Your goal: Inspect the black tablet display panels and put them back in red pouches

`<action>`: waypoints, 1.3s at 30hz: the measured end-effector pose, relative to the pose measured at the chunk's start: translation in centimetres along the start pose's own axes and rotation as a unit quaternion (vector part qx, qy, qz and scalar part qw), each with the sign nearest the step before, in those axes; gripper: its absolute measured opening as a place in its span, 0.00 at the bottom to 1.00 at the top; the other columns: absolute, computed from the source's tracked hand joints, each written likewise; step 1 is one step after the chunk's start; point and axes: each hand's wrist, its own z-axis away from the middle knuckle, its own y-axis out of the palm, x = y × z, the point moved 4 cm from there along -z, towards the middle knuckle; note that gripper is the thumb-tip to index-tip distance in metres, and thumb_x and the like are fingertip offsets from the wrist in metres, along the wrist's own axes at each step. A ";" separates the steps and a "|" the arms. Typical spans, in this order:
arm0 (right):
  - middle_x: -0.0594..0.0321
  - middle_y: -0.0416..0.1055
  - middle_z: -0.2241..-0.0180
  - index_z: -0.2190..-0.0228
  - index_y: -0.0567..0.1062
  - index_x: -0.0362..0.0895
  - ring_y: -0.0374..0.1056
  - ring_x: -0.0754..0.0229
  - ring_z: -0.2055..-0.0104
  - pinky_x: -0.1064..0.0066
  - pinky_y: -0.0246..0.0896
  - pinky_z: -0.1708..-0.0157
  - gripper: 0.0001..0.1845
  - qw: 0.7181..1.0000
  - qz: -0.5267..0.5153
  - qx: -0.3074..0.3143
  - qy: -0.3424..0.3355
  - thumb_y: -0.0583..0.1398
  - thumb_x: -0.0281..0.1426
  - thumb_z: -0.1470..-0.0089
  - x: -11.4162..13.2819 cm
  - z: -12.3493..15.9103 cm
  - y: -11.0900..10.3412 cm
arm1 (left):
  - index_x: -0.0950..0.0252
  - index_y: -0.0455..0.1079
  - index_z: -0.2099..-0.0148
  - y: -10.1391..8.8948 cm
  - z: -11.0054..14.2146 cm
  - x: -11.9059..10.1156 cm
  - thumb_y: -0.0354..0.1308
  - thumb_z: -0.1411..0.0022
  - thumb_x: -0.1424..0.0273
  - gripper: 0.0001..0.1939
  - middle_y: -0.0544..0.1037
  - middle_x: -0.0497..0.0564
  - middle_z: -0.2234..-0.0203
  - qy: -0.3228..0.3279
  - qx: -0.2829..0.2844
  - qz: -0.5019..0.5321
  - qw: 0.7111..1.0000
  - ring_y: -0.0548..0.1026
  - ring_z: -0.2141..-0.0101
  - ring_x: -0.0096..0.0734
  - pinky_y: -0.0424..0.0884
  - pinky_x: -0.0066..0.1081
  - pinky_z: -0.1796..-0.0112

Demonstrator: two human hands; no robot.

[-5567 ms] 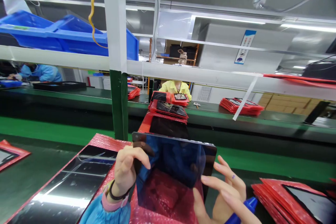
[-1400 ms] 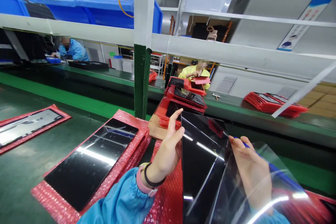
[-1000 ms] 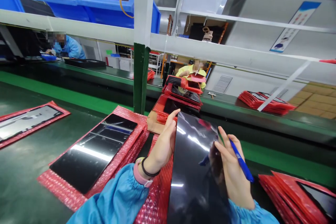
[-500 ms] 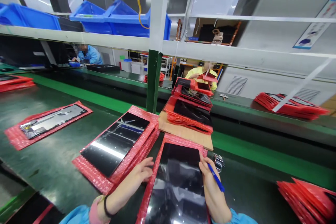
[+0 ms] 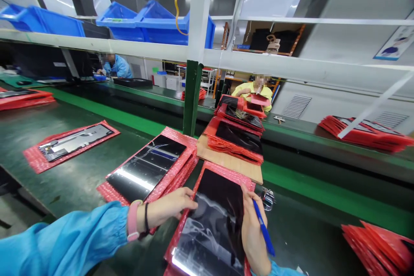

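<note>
In front of me a glossy black screen panel (image 5: pixel 215 220) lies on pink bubble wrap (image 5: pixel 231 173). My left hand (image 5: pixel 176 203) holds the panel's left edge, thumb on top; its other fingers are partly hidden. At the right edge, my right hand (image 5: pixel 254 228) rests its fingertips against the panel. A blue pen (image 5: pixel 263 227) is tucked in that hand, pointing down towards the wrist. To the left, a similar black panel (image 5: pixel 149 167) lies on a stack of pink bubble-wrap sleeves (image 5: pixel 183 177).
Stacked red sleeves with panels (image 5: pixel 237 142) sit on a wooden board (image 5: pixel 229 164) ahead. A silver-backed part (image 5: pixel 76 141) lies at left, red sleeves (image 5: pixel 378 248) at right. A green post (image 5: pixel 192 99) rises beyond. Two people (image 5: pixel 118 67) work across the benches.
My left hand has moved right and up onto the panel's left edge, its sleeve now showing. The panel's film reflections have shifted. My right hand keeps the pen at the right edge.
</note>
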 end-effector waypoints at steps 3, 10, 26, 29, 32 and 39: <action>0.57 0.79 0.57 0.64 0.72 0.47 0.69 0.49 0.46 0.54 0.53 0.40 0.14 1.000 -0.005 0.012 0.009 0.60 0.44 0.47 0.1 0.2 0.0 | 0.64 0.70 0.69 1.4 -0.4 -0.9 0.68 0.57 0.67 0.13 0.70 0.44 0.77 0.011 0.045 0.026 0.999 0.70 0.72 0.31 0.65 0.32 0.67; 0.63 0.77 0.79 0.52 0.65 0.46 0.76 0.49 0.68 0.53 0.66 0.58 0.23 0.997 0.036 0.058 0.029 0.53 0.48 0.41 0.8 0.6 0.0 | 0.65 0.74 0.58 4.2 0.2 -2.2 0.65 0.57 0.75 0.19 0.80 0.50 0.66 0.102 0.091 0.078 0.988 0.76 0.63 0.38 0.68 0.36 0.56; 0.68 0.66 0.87 0.63 0.73 0.43 0.66 0.53 0.79 0.61 0.61 0.71 0.31 0.951 0.304 -0.016 -0.053 0.51 0.58 0.47 6.7 -4.4 -10.4 | 0.71 0.74 0.52 -17.0 3.2 -7.5 0.51 0.36 0.73 0.14 0.80 0.42 0.74 0.161 -0.093 -0.018 0.982 0.78 0.63 0.34 0.69 0.32 0.57; 0.72 0.64 0.88 0.65 0.69 0.47 0.64 0.55 0.82 0.63 0.58 0.73 0.22 0.916 0.386 -0.077 -0.080 0.54 0.52 0.45 7.1 -5.1 -11.1 | 0.72 0.74 0.55 -17.3 2.5 -7.6 0.52 0.35 0.71 0.12 0.80 0.41 0.75 0.180 -0.134 -0.067 0.972 0.78 0.64 0.32 0.69 0.29 0.57; 0.68 0.68 0.85 0.70 0.70 0.47 0.67 0.55 0.81 0.65 0.59 0.76 0.16 0.893 0.430 -0.086 -0.105 0.58 0.48 0.47 7.0 -5.5 -11.6 | 0.69 0.73 0.56 -18.0 2.2 -8.0 0.57 0.38 0.71 0.10 0.80 0.38 0.71 0.217 -0.202 -0.129 0.946 0.76 0.59 0.31 0.67 0.23 0.56; 0.56 0.77 0.54 0.62 0.80 0.47 0.73 0.47 0.51 0.55 0.65 0.48 0.22 0.848 0.479 0.026 -0.225 0.55 0.49 0.45 5.2 -6.7 -11.2 | 0.63 0.65 0.47 -15.5 2.6 -8.0 0.57 0.39 0.69 0.18 0.70 0.45 0.45 0.316 -0.325 -0.248 0.856 0.63 0.42 0.41 0.54 0.32 0.41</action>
